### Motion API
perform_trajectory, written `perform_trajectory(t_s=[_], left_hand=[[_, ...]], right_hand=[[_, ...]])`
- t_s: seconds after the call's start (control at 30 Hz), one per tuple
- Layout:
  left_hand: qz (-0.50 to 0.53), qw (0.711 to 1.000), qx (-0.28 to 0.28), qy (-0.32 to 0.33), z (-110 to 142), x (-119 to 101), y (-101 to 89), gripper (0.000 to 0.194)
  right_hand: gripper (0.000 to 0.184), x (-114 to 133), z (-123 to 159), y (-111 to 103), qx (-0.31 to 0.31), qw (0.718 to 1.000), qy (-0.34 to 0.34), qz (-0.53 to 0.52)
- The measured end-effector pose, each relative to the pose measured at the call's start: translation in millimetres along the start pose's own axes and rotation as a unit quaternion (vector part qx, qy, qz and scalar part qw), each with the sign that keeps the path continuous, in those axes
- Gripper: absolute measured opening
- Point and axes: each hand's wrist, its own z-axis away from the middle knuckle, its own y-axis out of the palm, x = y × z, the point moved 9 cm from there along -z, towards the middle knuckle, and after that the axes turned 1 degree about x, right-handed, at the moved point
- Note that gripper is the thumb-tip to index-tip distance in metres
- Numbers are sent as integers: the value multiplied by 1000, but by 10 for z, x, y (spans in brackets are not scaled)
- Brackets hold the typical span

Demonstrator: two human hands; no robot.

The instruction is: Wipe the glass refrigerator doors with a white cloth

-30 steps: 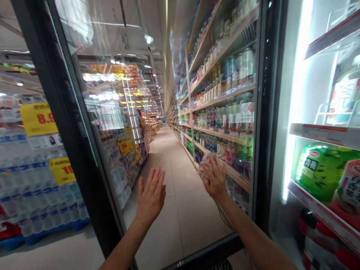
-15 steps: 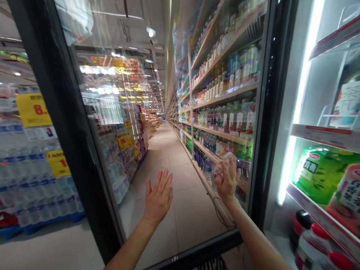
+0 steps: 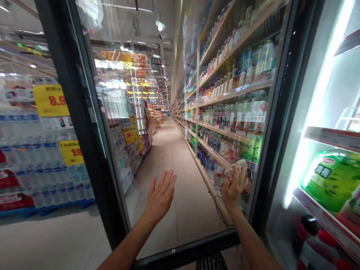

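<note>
At left is one black side of the glass door [image 3: 86, 123]. Next, the left hand [image 3: 161, 197] is flat toward the door, holding nothing. Then the right hand [image 3: 232, 191], nearer the crumpled cloth [image 3: 239, 166], has its grip bent around it (I can't tell its long way).

A white strip light [image 3: 317, 105] glares right of the glass door [image 3: 185, 247]; yellowish reflections [image 3: 114, 64] streak across it; bottles [image 3: 46, 198] left of it blur.
</note>
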Motion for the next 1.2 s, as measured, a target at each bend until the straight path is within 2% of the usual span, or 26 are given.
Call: perform_trajectory(t_s=[0.03,0.07,0.1,0.2,0.23,0.27,0.33,0.43,0.5,0.53,0.6,0.67,0.73,0.77,0.8,0.9,0.97,1.0,1.07,1.13,1.17,1.2], left_hand=[[0,1000,-2,0,15,-2,-3,42],[0,1000,-2,-2,26,-4,0,41],[0,1000,-2,-4,33,-6,5,41],[3,1000,7,-3,47,-8,31,43],[5,1000,13,-1,56,-2,37,44],[7,1000,17,3,67,9,34,46],[10,1000,17,5,96,69,-7,50],[-1,999,-2,-40,151,307,-146,57],[-20,996,-6,-83,199,492,-237,61],[-29,995,-4,-97,226,559,-271,62],[-40,994,10,-103,284,622,-304,62],[-42,994,31,-94,353,618,-308,62],[-37,994,52,-85,424,598,-311,62],[-33,994,57,-85,453,599,-329,63],[-28,994,56,-88,472,608,-365,63],[-19,994,26,-100,463,675,-565,65],[-24,994,-4,-103,434,738,-726,66],[-30,994,-16,-108,429,785,-796,66],[-47,990,-27,-128,450,901,-892,65],[-58,987,-24,-145,501,1011,-926,64],[-59,986,-22,-151,529,1056,-930,64],[-59,986,-22,-157,553,1091,-933,64]], right_hand=[[54,-37,-32,-16,-16,999,33,0],[54,38,-30,-10,-20,999,35,-5],[55,216,3,19,-7,1000,5,-16],[55,946,272,132,74,980,-176,-62],[54,1094,352,143,93,968,-222,-72],[53,1141,376,139,100,962,-244,-76],[52,944,220,97,74,975,-202,-61],[53,406,-171,10,-3,999,-46,-23],[53,379,-249,9,-20,999,-27,-23],[52,511,-207,38,-7,998,-59,-31],[49,963,34,121,49,982,-173,-62],[43,1468,350,168,106,941,-306,-102],[40,1832,467,172,129,902,-391,-131],[40,1935,385,173,126,898,-400,-136],[41,1990,218,175,112,906,-384,-137],[46,1998,-373,176,54,955,-266,-123],[49,2120,-414,212,66,954,-267,-123],[49,2237,-287,239,90,940,-305,-128],[47,2498,170,273,144,886,-417,-143],[42,2692,558,242,148,839,-498,-161],[41,2779,638,234,145,827,-518,-166],[41,2862,614,232,139,826,-519,-169]])
